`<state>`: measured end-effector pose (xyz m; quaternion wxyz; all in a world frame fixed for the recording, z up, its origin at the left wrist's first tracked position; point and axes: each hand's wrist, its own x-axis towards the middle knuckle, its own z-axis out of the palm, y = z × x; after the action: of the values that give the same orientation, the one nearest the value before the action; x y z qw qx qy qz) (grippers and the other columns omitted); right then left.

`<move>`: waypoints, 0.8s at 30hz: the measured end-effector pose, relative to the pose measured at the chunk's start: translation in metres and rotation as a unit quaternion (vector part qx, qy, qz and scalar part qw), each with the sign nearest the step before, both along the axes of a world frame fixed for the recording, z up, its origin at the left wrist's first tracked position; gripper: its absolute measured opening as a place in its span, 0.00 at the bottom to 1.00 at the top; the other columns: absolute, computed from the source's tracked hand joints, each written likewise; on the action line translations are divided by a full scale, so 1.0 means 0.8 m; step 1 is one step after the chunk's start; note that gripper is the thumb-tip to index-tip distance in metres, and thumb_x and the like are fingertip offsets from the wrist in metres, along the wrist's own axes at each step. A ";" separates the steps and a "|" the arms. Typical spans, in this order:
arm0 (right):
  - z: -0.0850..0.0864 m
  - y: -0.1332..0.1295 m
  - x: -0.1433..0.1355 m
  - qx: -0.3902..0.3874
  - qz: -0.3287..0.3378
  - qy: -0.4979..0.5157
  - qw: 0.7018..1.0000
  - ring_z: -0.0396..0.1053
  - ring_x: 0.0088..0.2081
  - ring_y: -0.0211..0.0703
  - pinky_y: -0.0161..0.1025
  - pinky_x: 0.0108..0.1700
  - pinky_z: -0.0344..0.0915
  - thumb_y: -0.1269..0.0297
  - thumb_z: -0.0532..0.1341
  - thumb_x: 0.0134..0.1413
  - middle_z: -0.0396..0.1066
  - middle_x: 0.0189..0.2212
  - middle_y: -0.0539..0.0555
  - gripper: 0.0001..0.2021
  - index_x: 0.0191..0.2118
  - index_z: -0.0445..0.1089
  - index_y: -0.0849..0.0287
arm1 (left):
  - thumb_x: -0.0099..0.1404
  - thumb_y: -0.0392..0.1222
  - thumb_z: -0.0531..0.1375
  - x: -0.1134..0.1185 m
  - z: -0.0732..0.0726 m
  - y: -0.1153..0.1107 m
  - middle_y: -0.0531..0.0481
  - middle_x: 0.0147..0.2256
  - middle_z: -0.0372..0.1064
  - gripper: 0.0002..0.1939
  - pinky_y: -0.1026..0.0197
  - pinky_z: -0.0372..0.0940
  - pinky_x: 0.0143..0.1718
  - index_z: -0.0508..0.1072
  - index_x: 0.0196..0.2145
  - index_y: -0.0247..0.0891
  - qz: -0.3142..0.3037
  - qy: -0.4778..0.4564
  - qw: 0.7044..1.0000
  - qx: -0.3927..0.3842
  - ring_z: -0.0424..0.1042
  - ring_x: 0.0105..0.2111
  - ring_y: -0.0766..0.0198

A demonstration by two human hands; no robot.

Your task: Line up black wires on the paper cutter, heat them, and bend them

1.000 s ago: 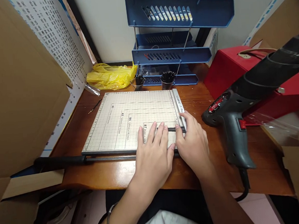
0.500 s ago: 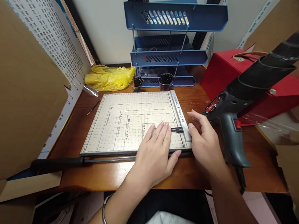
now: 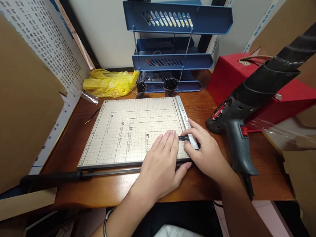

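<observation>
A paper cutter (image 3: 121, 136) with a printed grid lies on the wooden table. My left hand (image 3: 161, 162) rests flat, palm down, on its right part, over one end of a small bundle of black strands (image 3: 183, 138). The other end of the bundle reaches toward the metal strip (image 3: 184, 112) on the cutter's right edge. My right hand (image 3: 204, 151) is over that strip, thumb and fingers apart, with the fingertips at the bundle's exposed end. The cutter's black-handled arm (image 3: 53, 177) lies along the near edge.
Two cups of black strands (image 3: 140, 90) (image 3: 170, 88) stand behind the cutter, near a yellow plastic bag (image 3: 110, 83) and a blue tray rack (image 3: 172, 62). On the right are a black heat gun (image 3: 237, 134) and a red box (image 3: 288, 104). Cardboard (image 3: 13, 89) flanks the left side.
My right hand has moved left, from beside the metal strip to over it and the bundle's end. My left hand stays flat on the cutter. The whole view has shifted slightly.
</observation>
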<state>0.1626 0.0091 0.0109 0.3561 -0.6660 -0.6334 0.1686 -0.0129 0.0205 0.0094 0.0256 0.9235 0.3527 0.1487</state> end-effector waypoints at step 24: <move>-0.002 0.001 0.000 0.010 -0.006 0.010 1.000 0.60 0.67 0.57 0.61 0.65 0.57 0.65 0.57 0.54 0.64 0.65 0.63 0.10 0.41 0.73 0.55 | 0.76 0.60 0.47 0.000 -0.002 0.002 0.38 0.69 0.55 0.36 0.48 0.51 0.71 0.60 0.67 0.26 -0.006 -0.007 1.000 0.012 0.55 0.70 0.48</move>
<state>0.1623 0.0100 0.0096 0.3696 -0.6649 -0.6273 0.1668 -0.0132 0.0222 0.0074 0.0176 0.9248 0.3450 0.1593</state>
